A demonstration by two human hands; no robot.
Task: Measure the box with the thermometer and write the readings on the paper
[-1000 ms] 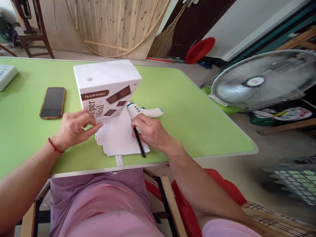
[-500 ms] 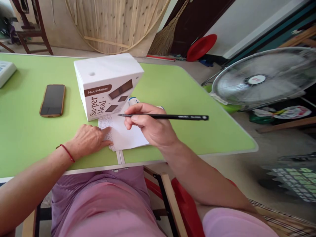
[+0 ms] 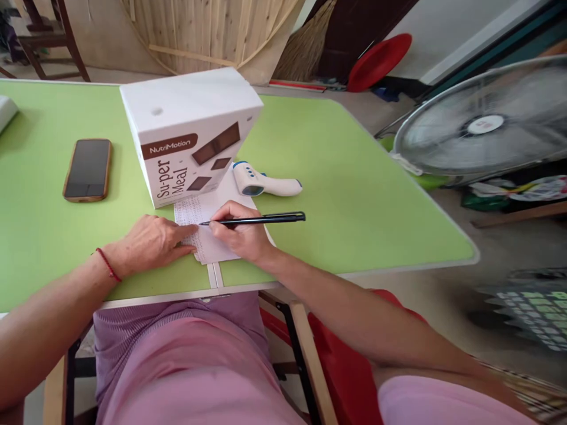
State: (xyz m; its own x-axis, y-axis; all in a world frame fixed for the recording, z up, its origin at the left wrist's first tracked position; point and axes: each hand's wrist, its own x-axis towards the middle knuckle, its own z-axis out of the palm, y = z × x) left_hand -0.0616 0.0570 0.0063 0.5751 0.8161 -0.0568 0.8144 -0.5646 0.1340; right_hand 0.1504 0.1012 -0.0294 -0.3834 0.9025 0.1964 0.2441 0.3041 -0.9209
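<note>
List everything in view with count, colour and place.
table: 1, green, centre
paper: uncounted, white, on table
pen: 1, black, over paper
box: 1, white, behind paper
thermometer: 1, white, right of box
phone: 1, dark, left of box
device: 1, white, left edge
fan: 1, grey, right
broom: 1, tan, back
panel: 1, brown, back
chair: 1, brown, back left
clutter: uncounted, mixed colours, right
shirt: 1, pink, bottom
bracelet: 1, red, left wrist
left hand: 1, bare, on paper
right hand: 1, bare, on pen
</note>
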